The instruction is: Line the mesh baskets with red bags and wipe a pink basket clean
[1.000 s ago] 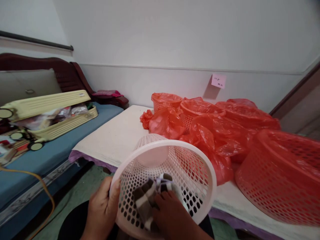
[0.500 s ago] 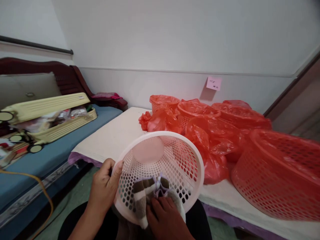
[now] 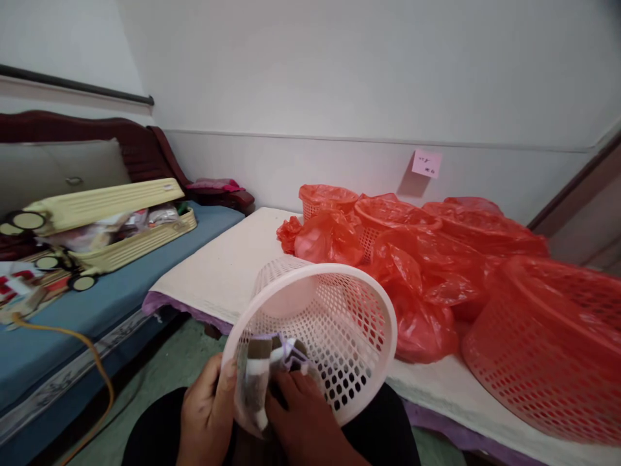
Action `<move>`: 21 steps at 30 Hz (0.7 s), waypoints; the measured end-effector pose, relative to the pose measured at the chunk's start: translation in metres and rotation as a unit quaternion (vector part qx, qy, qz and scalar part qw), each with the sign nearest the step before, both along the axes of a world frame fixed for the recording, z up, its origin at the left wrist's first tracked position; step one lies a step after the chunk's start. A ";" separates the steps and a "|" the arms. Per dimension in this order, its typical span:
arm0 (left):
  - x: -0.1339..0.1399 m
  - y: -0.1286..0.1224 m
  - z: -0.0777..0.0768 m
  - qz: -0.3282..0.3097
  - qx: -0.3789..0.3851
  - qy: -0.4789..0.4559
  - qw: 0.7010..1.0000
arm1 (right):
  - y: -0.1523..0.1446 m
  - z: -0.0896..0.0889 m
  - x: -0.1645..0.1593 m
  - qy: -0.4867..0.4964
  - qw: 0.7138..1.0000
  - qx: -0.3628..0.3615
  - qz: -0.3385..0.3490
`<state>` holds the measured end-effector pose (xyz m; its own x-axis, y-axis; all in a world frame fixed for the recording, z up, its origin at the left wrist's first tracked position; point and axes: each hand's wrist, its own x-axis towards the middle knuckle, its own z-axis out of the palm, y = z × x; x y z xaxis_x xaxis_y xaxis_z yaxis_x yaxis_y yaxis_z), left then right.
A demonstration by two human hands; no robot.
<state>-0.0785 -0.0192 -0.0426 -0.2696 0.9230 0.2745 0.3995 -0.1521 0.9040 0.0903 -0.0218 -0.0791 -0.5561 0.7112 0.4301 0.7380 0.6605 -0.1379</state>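
White basket point(image 3: 339, 323), striped cloth point(image 3: 259, 375) — note point(image 3: 426, 164) illegible

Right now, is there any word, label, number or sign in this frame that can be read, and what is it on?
Pink note stuck on the wall: two short lines of handwriting, too small and blurred to read.
Yellow suitcase on the bed: small white sticker on its raised lid, print too small to read.
White basket and striped cloth in the hands: no text visible.

White mesh basket point(image 3: 334, 317) tilted, striped cloth point(image 3: 259, 369) inside its rim.
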 end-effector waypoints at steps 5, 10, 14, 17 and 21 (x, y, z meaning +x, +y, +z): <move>0.000 -0.002 -0.003 -0.025 0.036 0.047 0.998 | 0.013 -0.012 0.034 -0.142 0.982 -0.074 -0.099; 0.011 -0.005 -0.012 -0.061 0.050 0.080 0.994 | 0.019 0.000 0.018 0.086 0.962 -0.216 -0.139; 0.016 -0.003 -0.007 -0.082 0.052 0.086 0.992 | 0.019 0.004 -0.017 0.245 0.944 -0.197 -0.100; 0.019 -0.004 0.002 -0.009 0.022 0.016 1.000 | 0.033 0.002 -0.028 0.127 0.978 -0.146 -0.083; 0.024 -0.009 0.008 0.029 -0.008 -0.053 0.998 | 0.072 -0.009 -0.015 -0.059 0.987 -0.104 -0.103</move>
